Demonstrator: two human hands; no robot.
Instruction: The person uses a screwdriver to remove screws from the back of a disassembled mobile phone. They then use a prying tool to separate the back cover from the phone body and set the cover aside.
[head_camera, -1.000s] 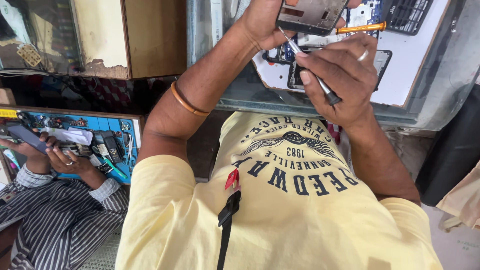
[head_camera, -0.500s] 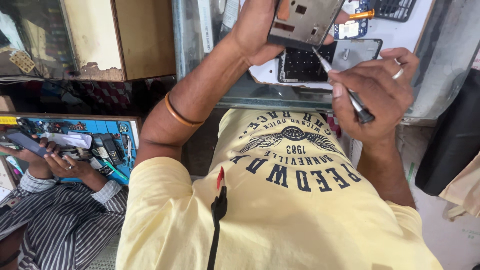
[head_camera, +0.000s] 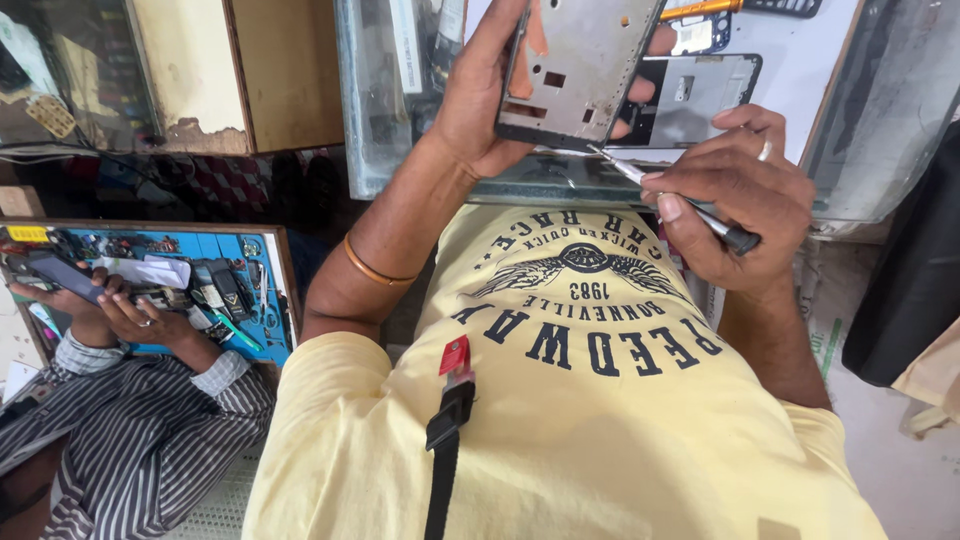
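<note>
My left hand (head_camera: 475, 100) grips a grey metal phone frame (head_camera: 580, 65), held upright with its inner side facing me. My right hand (head_camera: 735, 195) pinches a thin metal tool with a dark handle (head_camera: 628, 172). The tool's tip touches the frame's lower edge. A ring sits on one right finger and a bangle on my left forearm. Behind the held frame, a second dark phone frame (head_camera: 695, 95) lies on a white mat (head_camera: 800, 80).
A glass counter (head_camera: 375, 110) holds the white mat, with an orange-handled tool (head_camera: 700, 8) at its top edge. To the left, a person in a striped shirt (head_camera: 140, 430) holds a phone (head_camera: 60, 275) over a blue mat (head_camera: 255, 265) strewn with tools. A wooden cabinet (head_camera: 270, 70) stands behind.
The phone frame and both hands sit lower and nearer in view. My right hand swung out to the right, then brought the tool tip back to the frame's lower edge.
</note>
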